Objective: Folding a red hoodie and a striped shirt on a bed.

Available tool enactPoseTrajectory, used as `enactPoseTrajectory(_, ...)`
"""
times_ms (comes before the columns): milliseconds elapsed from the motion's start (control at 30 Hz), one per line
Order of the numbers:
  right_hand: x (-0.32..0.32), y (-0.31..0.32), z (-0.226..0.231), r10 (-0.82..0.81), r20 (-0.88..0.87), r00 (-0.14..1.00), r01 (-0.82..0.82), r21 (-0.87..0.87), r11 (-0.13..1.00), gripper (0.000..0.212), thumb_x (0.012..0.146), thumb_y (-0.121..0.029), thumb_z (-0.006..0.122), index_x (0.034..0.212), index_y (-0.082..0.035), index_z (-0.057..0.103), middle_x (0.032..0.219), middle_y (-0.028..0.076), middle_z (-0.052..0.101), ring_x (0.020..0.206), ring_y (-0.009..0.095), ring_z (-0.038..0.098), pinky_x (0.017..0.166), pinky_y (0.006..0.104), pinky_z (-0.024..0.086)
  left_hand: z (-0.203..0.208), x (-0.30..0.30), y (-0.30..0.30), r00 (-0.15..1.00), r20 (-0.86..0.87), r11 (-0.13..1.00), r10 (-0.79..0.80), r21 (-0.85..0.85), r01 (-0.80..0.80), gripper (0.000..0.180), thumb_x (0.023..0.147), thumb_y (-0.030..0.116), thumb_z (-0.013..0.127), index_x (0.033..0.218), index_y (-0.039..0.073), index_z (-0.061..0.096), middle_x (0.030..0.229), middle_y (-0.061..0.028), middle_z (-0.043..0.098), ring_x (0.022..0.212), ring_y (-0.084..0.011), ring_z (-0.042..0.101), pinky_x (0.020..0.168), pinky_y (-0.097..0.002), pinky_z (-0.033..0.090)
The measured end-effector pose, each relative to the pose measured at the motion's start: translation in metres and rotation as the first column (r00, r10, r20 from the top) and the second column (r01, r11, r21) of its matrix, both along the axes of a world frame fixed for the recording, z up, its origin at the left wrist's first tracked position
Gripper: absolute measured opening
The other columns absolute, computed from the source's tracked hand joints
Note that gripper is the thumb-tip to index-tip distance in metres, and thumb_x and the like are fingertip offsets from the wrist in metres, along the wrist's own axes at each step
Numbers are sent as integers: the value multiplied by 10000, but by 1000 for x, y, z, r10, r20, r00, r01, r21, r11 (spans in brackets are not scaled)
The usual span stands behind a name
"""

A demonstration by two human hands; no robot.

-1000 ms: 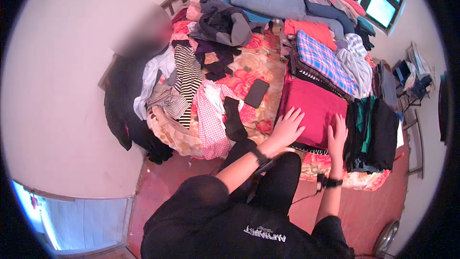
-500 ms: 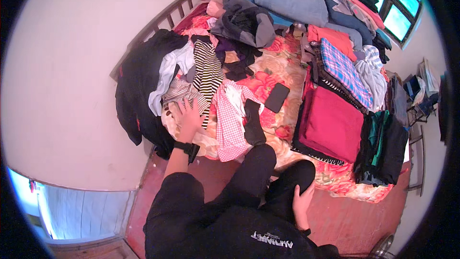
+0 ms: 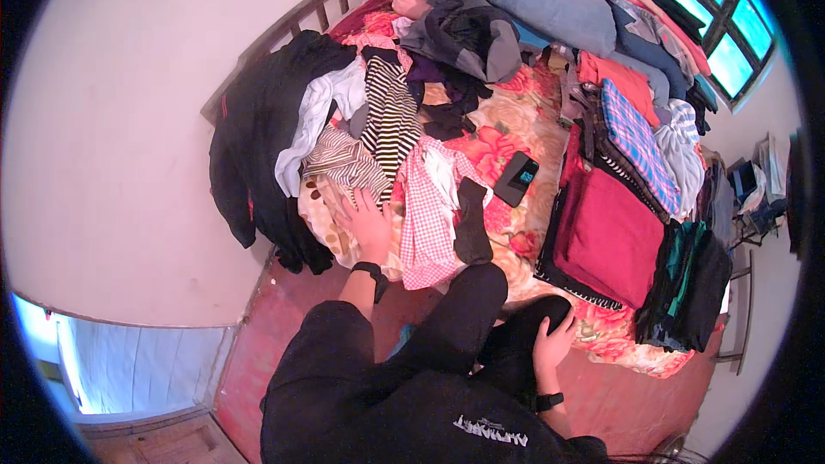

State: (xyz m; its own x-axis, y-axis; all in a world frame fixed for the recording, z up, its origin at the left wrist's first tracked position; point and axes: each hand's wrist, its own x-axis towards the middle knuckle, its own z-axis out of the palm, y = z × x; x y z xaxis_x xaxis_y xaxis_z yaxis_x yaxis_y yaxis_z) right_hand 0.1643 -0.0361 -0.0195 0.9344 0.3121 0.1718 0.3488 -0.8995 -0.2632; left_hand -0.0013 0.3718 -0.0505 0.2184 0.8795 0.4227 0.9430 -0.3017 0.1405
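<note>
My left hand [image 3: 367,225] rests with its fingers spread on a cream cloth with brown dots [image 3: 321,200], at the near left of the bed. Just beyond its fingertips lies a brown-and-white striped cloth [image 3: 345,161], next to a black-and-yellow striped garment [image 3: 392,112]. To its right are a pink checked garment [image 3: 427,236] and a dark sock-like piece [image 3: 473,222]. My right hand [image 3: 554,345] lies on my right knee, fingers extended and holding nothing. A phone [image 3: 516,179] with its screen lit lies on the floral bedspread [image 3: 507,94].
Folded clothes, with a crimson one [image 3: 612,236] and a blue plaid shirt [image 3: 640,144], are stacked at the right. Black garments [image 3: 266,137] heap at the left edge by the wooden headboard [image 3: 305,21]. A blue pillow [image 3: 550,4] and a grey bundle [image 3: 460,30] lie at the back.
My left hand has drawn nearer to me, off the brown striped cloth onto the dotted one. The right hand has slid up toward the knee. The phone's screen has lit, and the view has shifted slightly.
</note>
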Motion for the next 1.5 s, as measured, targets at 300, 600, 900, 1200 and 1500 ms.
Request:
enactPoseTrajectory(300,3,8,9,-37,-34,999,37,5,999,650,815,-276,592,1350,-10,336,1299,279,390,1146,438,429,970,466,369,66,12,12,972,64,973,-227,-11,229,628,718,231,680,1264,43,433,1400,-175,308,1299,-416,245,1021,-612,205)
enactPoseTrajectory(600,10,17,5,-26,-6,1000,26,-39,999,632,796,-268,600,1322,-4,370,1289,267,407,1133,425,431,962,470,363,15,90,150,943,284,922,-174,-289,257,705,682,306,733,1191,-69,421,1032,-271,578,954,-413,567,876,-465,442)
enactPoseTrajectory(900,11,19,8,-27,-12,1000,26,-29,999,614,796,-278,591,1310,-9,391,1293,252,409,1147,416,415,970,473,350,133,29,198,176,948,766,267,-319,559,101,839,163,548,783,79,543,659,3,535,571,-56,483,499,-216,400)
enactPoseTrajectory(1200,13,13,8,-13,5,1000,13,27,1000,605,808,-281,585,1322,-32,385,1290,235,412,1142,402,416,976,465,346,168,-94,174,363,930,845,62,-243,476,213,884,238,540,966,60,625,792,27,569,677,-60,501,595,-221,404)
enactPoseTrajectory(1500,12,9,6,30,26,999,-32,75,997,604,801,-276,599,1312,-29,392,1273,244,416,1127,404,426,962,469,358,175,-107,175,43,983,807,177,-170,566,240,893,230,551,1056,63,605,890,-10,615,756,-94,568,652,-215,457)
